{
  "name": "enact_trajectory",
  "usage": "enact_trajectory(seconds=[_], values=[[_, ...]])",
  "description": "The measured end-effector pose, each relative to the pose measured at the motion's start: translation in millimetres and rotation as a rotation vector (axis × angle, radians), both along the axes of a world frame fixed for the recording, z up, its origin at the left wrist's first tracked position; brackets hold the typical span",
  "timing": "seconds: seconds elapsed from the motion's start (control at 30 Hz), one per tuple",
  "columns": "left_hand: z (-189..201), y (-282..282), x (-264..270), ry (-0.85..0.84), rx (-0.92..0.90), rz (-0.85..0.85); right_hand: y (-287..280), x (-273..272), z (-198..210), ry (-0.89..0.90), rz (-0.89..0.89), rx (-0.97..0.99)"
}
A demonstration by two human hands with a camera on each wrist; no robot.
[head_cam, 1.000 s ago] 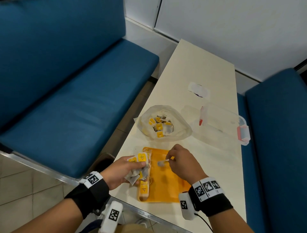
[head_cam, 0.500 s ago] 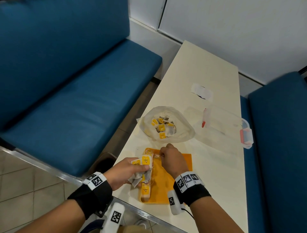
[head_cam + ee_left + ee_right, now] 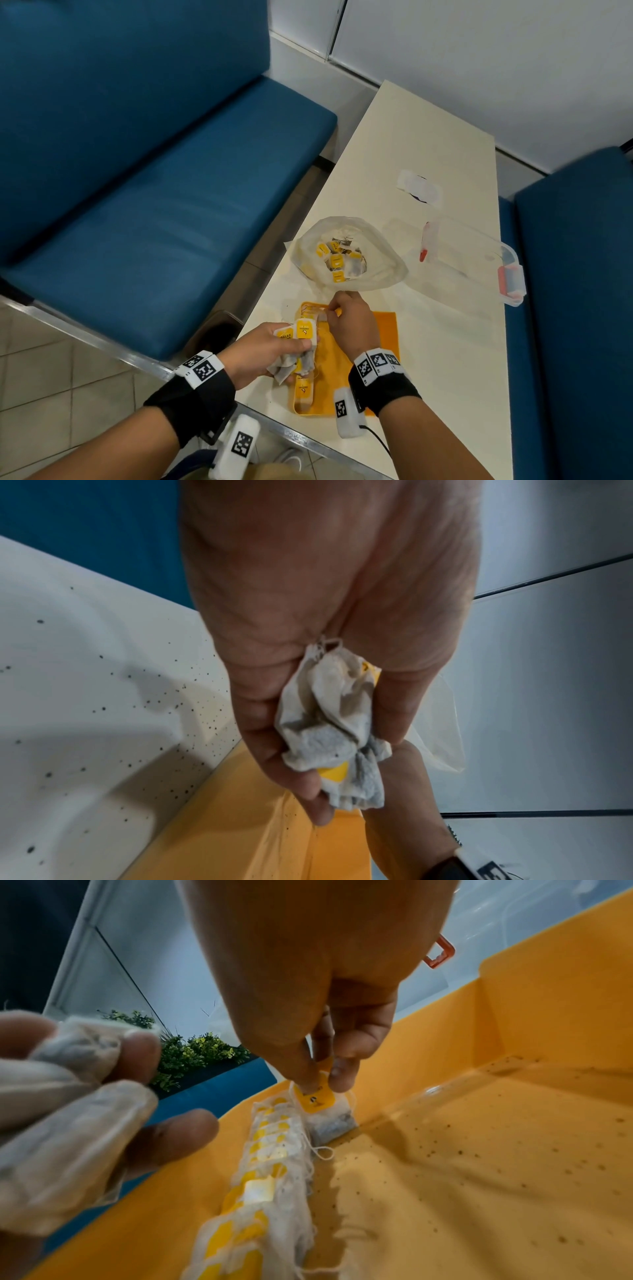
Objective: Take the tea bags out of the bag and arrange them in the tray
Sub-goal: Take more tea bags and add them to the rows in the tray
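- Table (image 3: 428, 144): cream top carrying every task item; dark specks of loose tea scattered beside the tray in the left wrist view.
- Clear lidded container (image 3: 476, 253): well apart from the tray, on the right side of the table; not in use.
- Bag (image 3: 376, 270): clear plastic, open at the top, just beyond the tray's far end; several yellow-tagged tea bags inside, so emptying judged unfinished.
- Tray (image 3: 383, 329): orange, shallow, near the table's front edge; most of the floor bare, only the left wall lined; filling judged at an early stage.
- Row of tea bags (image 3: 270, 1153): packed on edge along the tray's left wall, running from the near corner toward the far one; counts as the part already arranged.
- Left hand (image 3: 260, 353): curled round a bunch of tea bags (image 3: 329, 723), held over the tray's left rim; serves as the ready supply awaiting placement.
- Right hand (image 3: 349, 325): thumb and forefinger pinching the yellow tag of a single tea bag (image 3: 318, 1102), lowered at the far end of the row and touching the tray floor; placement judged almost complete, release pending.
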State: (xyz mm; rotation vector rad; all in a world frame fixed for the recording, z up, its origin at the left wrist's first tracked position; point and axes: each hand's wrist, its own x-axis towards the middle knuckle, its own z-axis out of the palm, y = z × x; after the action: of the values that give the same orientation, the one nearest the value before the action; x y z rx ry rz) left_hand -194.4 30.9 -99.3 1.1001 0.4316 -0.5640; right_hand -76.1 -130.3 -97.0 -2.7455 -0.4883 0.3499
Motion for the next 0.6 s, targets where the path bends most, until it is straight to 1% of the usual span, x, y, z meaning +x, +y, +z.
enact_trajectory(seconds=[0.37, 0.53, 0.6], values=[[3.6, 2.1, 0.9, -0.009, 0.009, -0.015, 1.2, 3.5, 0.5, -0.016, -0.01, -0.008], [6.8, 2.4, 3.6, -0.016, 0.023, -0.037, -9.7, -3.4, 10.6, -0.025, -0.014, 0.101], [8.0, 2.1, 4.2, -0.024, 0.03, -0.045, -13.4, -8.7, 20.3, 0.033, -0.054, 0.197]])
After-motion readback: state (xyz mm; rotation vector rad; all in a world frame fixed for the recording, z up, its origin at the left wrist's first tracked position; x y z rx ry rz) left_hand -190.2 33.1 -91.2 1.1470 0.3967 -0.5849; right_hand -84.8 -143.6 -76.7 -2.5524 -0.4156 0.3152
